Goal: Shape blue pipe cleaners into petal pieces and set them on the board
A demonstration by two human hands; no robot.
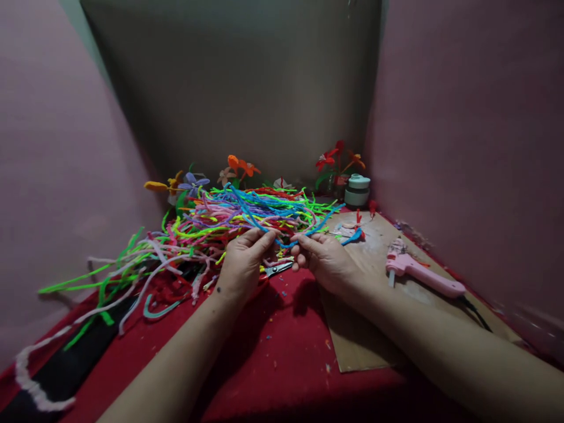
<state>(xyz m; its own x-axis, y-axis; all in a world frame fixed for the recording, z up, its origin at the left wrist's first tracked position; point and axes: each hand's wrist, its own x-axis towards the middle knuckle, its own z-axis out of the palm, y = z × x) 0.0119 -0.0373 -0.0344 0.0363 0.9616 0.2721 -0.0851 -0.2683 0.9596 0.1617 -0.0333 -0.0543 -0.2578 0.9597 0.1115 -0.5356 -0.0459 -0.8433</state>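
A long blue pipe cleaner (288,245) is stretched between my two hands, its middle sagging and its ends rising to either side. My left hand (244,258) pinches it between thumb and forefinger. On the other side, my right hand (324,258) grips the same blue pipe cleaner with its fingertips, the other fingers curled below. Behind and left of the hands lies a big heap of multicoloured pipe cleaners (211,218). Scissors (277,269) with orange-red handles rest beside my left hand, partly hidden by it.
A pink glue gun (425,276) lies on a cardboard sheet (359,346) at the right. Near the sheet's far end is a blue piece (353,237). A lidded jar (357,191) and red flowers (326,159) stand at the back. The cloth (282,352) is red.
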